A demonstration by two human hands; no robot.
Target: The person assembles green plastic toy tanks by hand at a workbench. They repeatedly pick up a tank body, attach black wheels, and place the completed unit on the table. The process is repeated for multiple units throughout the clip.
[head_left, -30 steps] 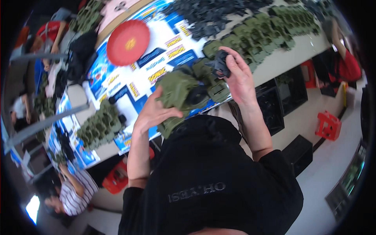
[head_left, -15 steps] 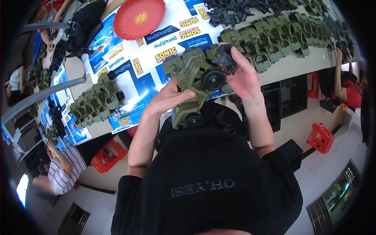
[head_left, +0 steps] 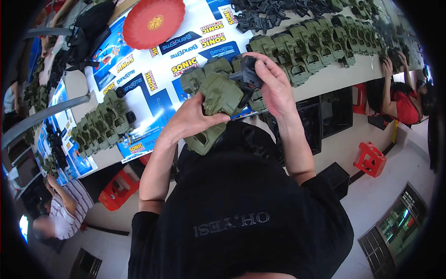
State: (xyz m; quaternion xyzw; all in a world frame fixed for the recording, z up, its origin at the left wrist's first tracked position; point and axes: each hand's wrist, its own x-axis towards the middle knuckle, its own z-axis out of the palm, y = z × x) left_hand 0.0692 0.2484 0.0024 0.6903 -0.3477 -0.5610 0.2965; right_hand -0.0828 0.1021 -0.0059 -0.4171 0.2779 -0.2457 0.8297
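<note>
My left hand [head_left: 193,117] is closed round an olive-green toy truck [head_left: 221,96], thumb laid across its body. The truck is held at the table's near edge, its bonnet side turned up, its wheels mostly out of sight. At the truck's right end, my right hand [head_left: 277,88] grips a dark grey plastic part [head_left: 250,73] shaped like a bumper frame. That part touches or nearly touches the truck; whether it is joined cannot be made out. Just beyond lies another green toy truck body [head_left: 193,79] on the table.
A long row of green truck bodies [head_left: 320,42] runs to the right, with a heap of black parts [head_left: 265,14] behind. On the left stand more green trucks [head_left: 102,122], and a red plate [head_left: 154,21] lies farther back. Co-workers sit at both sides; a red stool [head_left: 370,159] is at right.
My left hand has turned the truck over, so its wheels no longer face up and its top shows. The grey part in my right hand has turned too. The whole view has shifted slightly.
</note>
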